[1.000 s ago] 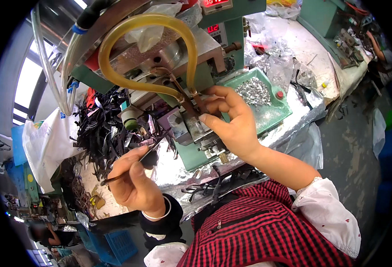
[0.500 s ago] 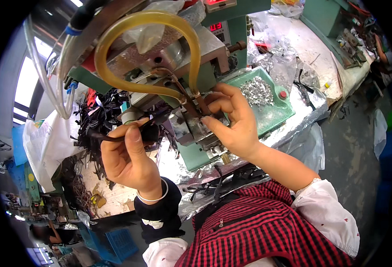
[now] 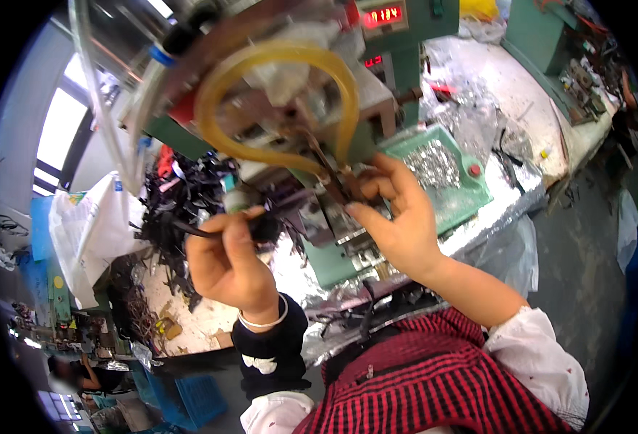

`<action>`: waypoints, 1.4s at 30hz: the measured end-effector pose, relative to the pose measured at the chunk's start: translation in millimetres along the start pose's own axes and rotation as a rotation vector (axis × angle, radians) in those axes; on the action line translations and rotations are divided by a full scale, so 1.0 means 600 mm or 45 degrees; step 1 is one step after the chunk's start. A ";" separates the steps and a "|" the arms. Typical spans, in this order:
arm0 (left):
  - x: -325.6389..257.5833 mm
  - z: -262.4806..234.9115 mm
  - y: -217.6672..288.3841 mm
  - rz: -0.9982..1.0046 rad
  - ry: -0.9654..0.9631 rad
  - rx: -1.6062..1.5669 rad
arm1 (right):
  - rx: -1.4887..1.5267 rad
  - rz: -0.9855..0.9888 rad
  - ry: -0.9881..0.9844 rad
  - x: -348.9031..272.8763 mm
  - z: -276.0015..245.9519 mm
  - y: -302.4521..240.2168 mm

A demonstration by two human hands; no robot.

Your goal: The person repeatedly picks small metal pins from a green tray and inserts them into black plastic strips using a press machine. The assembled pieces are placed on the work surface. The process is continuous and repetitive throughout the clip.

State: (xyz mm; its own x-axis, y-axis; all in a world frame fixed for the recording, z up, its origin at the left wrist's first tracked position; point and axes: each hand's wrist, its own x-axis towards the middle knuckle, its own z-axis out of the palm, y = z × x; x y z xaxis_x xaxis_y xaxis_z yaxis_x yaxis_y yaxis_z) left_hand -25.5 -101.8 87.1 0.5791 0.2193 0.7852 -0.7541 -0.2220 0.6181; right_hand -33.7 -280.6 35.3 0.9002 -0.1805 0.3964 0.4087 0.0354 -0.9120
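My left hand (image 3: 228,264) pinches a dark strap (image 3: 197,231) between thumb and fingertips. The strap reaches past the fingers toward the metal die block (image 3: 348,230) of a green press (image 3: 424,79). My right hand (image 3: 411,228) has its thumb and fingers curled in at the block, beneath the brown metal ends of a looped yellow hose (image 3: 349,94). What those fingertips grip, if anything, is hidden. Upper parts of the press look blurred.
Right of the press lies a green tray (image 3: 474,202) with small shiny metal pieces (image 3: 433,165). A heap of black straps (image 3: 178,195) and a white bag (image 3: 87,231) are on the left. Foil (image 3: 478,231) covers the bench by the right forearm. A person's arm (image 3: 87,372) shows far left.
The whole view has shifted, so the bench and press sit lower and farther right. Both hands keep nearly the same places at the press, the left still pinching the strap.
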 end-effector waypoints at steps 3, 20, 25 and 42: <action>0.006 -0.009 0.001 0.014 -0.088 -0.015 | -0.002 0.176 -0.177 0.034 -0.028 -0.040; -0.115 0.036 -0.030 0.872 -0.707 0.408 | -0.737 -0.088 0.389 0.004 -0.225 0.107; -0.112 0.037 -0.018 0.781 -0.731 0.433 | -1.132 0.110 -0.027 -0.013 -0.240 0.085; -0.039 -0.179 -0.015 0.348 -0.457 1.231 | -1.170 -0.380 0.205 -0.016 -0.198 0.100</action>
State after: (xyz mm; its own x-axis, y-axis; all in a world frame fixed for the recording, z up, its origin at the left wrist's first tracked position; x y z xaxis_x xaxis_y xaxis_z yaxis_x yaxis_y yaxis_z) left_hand -65.7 -2.7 59.0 0.6039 -0.2096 0.7690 -0.3971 -0.9157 0.0623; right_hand -35.6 -393.7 -35.7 0.7196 -0.1919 0.6673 0.2787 -0.8004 -0.5308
